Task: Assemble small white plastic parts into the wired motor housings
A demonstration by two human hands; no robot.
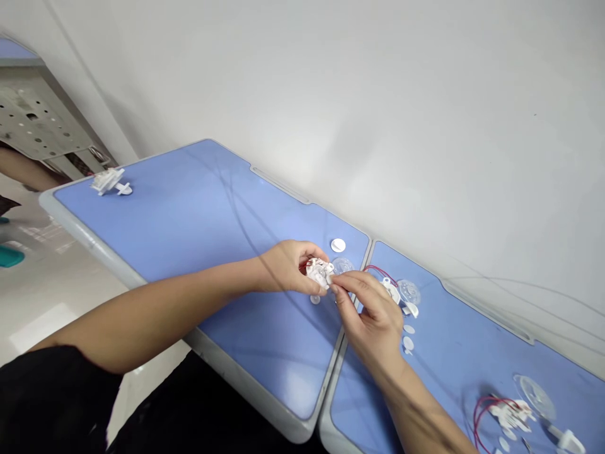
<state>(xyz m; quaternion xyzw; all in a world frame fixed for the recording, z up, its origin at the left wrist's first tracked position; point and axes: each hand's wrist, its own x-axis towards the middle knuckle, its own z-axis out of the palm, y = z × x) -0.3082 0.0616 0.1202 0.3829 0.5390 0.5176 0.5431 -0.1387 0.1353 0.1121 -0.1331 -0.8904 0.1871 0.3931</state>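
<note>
My left hand (pixel 293 268) is wrapped round the edge of a small white plastic assembly (pixel 318 272) with a red wire at its side. Close against its right edge, the thumb and fingers of my right hand (pixel 371 306) are pinched together; what lies between the fingertips is too small to make out. A white round disc (pixel 338 245) lies on the blue table just beyond my hands. Beside it a clear plastic disc (pixel 343 266) is partly hidden by my right hand. Below the assembly sits a small pale round piece (pixel 315 300).
Two blue tables (pixel 189 202) meet at a seam under my hands, along a white wall. On the right table lie a white part with red wire (pixel 390 290), a clear disc (pixel 409 292) and another wired part (pixel 513 414). A white assembly (pixel 109 181) stands far left, near another person's arm (pixel 31 170).
</note>
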